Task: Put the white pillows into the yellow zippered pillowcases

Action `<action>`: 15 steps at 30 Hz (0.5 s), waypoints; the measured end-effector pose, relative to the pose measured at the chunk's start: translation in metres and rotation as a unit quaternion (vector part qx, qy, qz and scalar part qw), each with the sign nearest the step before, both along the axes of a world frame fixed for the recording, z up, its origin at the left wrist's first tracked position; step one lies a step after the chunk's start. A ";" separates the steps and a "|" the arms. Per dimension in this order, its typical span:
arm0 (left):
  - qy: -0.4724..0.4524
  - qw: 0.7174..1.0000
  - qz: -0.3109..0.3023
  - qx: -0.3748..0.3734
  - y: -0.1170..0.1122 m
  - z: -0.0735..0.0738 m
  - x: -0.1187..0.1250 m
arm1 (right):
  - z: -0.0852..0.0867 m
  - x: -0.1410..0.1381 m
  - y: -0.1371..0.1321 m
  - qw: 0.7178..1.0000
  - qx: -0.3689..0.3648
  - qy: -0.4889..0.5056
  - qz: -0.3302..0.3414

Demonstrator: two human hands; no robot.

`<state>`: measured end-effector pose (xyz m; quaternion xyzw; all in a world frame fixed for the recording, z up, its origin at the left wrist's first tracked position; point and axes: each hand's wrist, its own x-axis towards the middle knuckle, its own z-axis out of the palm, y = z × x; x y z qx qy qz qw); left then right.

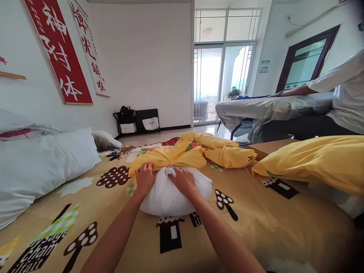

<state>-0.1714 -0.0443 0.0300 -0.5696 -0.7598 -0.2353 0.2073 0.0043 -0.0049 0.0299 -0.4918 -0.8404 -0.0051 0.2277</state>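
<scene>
In the head view, you have both hands at the centre of the frame, over a plump white pillow (167,203) lying on the patterned tan blanket (119,231). Your right hand (184,181) is at the top of it, thumb and forefinger clamped on a gathered twist of the white cloth. Your left hand (145,178) rests at the pillow's left end with its fingers bent over the yellow cover (167,157) — whether they pinch the fabric, you cannot tell from here. That cover lies against the pillow's far edge, and how much of the filling sits inside it is hidden. Beyond and right of it, more yellow cloth (229,156) lies in folds, and at the right edge of the frame a larger yellow bundle (315,159) bulges, with something white showing beneath. A big white pillow (57,161) fills the left side. At upper left of centre, a black rack (140,119) carries a black bag (127,113) above a white box (128,128), plus a white bag (150,123); their contents are not visible. At upper right, a person (348,81) reaches over a plastic-covered table (256,106).
</scene>
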 end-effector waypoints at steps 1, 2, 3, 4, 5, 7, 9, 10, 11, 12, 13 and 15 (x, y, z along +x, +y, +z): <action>-0.006 1.000 -0.012 0.002 0.001 -0.001 -0.003 | 0.002 -0.005 -0.003 1.000 0.008 -0.005 0.001; -0.010 1.000 -0.027 0.008 0.001 -0.001 -0.006 | 0.004 -0.011 -0.007 1.000 0.017 -0.009 0.005; -0.013 0.999 -0.041 0.015 0.000 -0.002 -0.008 | 0.006 -0.017 -0.010 0.999 0.026 -0.014 0.011; -0.017 0.998 -0.052 0.026 -0.002 -0.001 -0.009 | 0.009 -0.023 -0.014 0.999 0.035 -0.018 0.020; -0.022 0.997 -0.061 0.038 -0.003 0.000 -0.010 | 0.011 -0.028 -0.017 0.998 0.041 -0.022 0.030; -0.028 0.995 -0.077 0.058 -0.006 0.003 -0.010 | 0.015 -0.039 -0.020 0.997 0.046 -0.026 0.049; -0.035 0.992 -0.094 0.077 -0.008 0.003 -0.008 | 0.018 -0.046 -0.016 0.997 0.040 -0.025 0.057; -0.040 0.990 -0.101 0.090 -0.009 0.002 -0.007 | 0.019 -0.048 -0.012 0.998 0.033 -0.021 0.056; -0.045 0.988 -0.107 0.101 -0.010 0.000 -0.006 | 0.019 -0.049 -0.006 0.998 0.024 -0.017 0.050; -0.048 0.987 -0.112 0.109 -0.011 -0.003 -0.005 | 0.019 -0.049 0.000 0.999 0.013 -0.013 0.042; -0.050 0.986 -0.116 0.112 -0.012 -0.008 -0.004 | 0.018 -0.048 0.005 0.999 0.002 -0.010 0.032; -0.040 0.986 -0.127 0.106 -0.014 -0.020 -0.004 | 0.015 -0.046 0.012 1.000 -0.014 -0.007 0.010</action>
